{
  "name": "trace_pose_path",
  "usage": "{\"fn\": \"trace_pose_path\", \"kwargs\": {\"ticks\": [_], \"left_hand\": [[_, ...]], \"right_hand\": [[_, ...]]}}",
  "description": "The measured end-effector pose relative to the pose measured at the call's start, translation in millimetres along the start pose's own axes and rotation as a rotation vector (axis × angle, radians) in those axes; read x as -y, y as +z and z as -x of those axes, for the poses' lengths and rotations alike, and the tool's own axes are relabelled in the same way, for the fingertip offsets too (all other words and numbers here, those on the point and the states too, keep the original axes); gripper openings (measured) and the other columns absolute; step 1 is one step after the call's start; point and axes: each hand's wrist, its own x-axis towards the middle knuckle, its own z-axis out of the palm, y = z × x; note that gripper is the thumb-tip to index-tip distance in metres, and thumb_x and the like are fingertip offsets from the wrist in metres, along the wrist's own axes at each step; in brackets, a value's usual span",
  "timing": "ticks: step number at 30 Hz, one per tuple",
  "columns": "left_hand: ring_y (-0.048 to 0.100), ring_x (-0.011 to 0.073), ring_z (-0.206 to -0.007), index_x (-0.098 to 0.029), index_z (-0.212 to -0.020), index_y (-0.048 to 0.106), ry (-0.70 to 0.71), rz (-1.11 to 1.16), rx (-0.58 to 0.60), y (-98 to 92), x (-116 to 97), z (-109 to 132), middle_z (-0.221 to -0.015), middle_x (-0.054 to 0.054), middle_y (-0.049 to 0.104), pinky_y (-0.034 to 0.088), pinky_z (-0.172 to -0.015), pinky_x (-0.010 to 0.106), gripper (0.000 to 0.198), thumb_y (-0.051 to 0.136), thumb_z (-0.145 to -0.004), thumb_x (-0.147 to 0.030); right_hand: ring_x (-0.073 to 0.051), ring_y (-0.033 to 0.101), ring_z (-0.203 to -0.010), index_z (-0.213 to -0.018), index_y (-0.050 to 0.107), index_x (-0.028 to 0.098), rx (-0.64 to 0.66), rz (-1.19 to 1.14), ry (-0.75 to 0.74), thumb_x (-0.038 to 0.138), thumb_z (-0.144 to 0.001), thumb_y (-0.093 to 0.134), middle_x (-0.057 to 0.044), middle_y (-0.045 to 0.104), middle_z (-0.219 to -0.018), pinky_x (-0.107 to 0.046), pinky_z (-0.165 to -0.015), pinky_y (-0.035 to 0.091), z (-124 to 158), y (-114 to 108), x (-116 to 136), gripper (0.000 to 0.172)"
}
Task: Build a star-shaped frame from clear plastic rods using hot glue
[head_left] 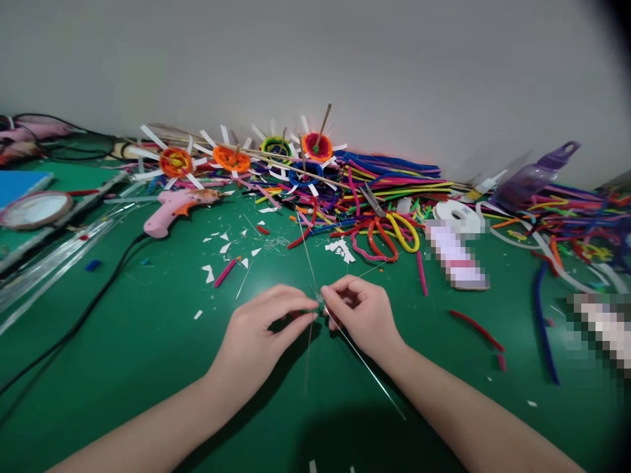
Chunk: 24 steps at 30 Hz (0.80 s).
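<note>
My left hand and my right hand meet over the green mat, fingertips pinched together on thin silver wires. The wires cross at the pinch point; one strand runs up toward the back, others trail down toward me. Both hands are closed on the wires just above the table.
A pink glue gun with a black cord lies at the back left. Pinwheel-like pipe-cleaner flowers line the wall. A heap of coloured pipe cleaners, scissors with yellow and red handles, a white tape roll and a purple bottle lie right. Paper scraps dot the green mat.
</note>
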Motion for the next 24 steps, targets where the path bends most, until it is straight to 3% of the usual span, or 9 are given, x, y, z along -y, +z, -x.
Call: {"fn": "trace_pose_path", "kwargs": {"ticks": [6, 13, 20, 24], "left_hand": [[0.064, 0.0064, -0.073, -0.024, -0.079, 0.069, 0.078, -0.086, -0.048, -3.0, -1.8, -2.5, -0.080, -0.006, 0.071, 0.048, -0.068, 0.015, 0.008, 0.062, -0.079, -0.019], [0.065, 0.0088, -0.074, -0.024, -0.079, 0.069, 0.092, -0.119, -0.073, -4.2, -4.0, -2.3, -0.080, -0.005, 0.072, 0.050, -0.070, 0.018, 0.009, 0.061, -0.080, -0.022], [0.064, 0.0119, -0.077, -0.023, -0.080, 0.068, 0.023, -0.108, 0.031, -1.9, -0.6, -3.6, -0.085, -0.001, 0.071, 0.049, -0.072, 0.022, 0.012, 0.057, -0.083, -0.028], [0.064, 0.0116, -0.082, -0.025, -0.086, 0.067, 0.052, -0.099, 0.097, -1.0, 5.5, -3.0, -0.090, -0.001, 0.070, 0.048, -0.075, 0.022, 0.012, 0.056, -0.085, -0.028]], "right_hand": [[-0.009, 0.060, -0.046, -0.083, 0.062, 0.014, 0.192, -0.233, 0.161, 0.037, -0.075, 0.067, -0.001, 0.064, -0.065, -0.020, -0.043, 0.048, -4.8, -0.6, -1.2, 0.024], [-0.009, 0.061, -0.047, -0.080, 0.062, 0.013, 0.270, -0.263, 0.220, 0.036, -0.075, 0.067, -0.001, 0.065, -0.065, -0.021, -0.046, 0.049, -5.4, -2.7, 1.4, 0.025], [-0.007, 0.057, -0.045, -0.076, 0.058, 0.014, 0.287, -0.235, 0.195, 0.039, -0.077, 0.064, 0.002, 0.060, -0.059, -0.019, -0.044, 0.045, -5.1, -3.7, 3.9, 0.025], [-0.005, 0.052, -0.040, -0.073, 0.056, 0.015, 0.279, -0.185, 0.207, 0.034, -0.079, 0.061, 0.005, 0.056, -0.053, -0.017, -0.038, 0.039, -3.2, -3.5, 5.1, 0.021]]}}
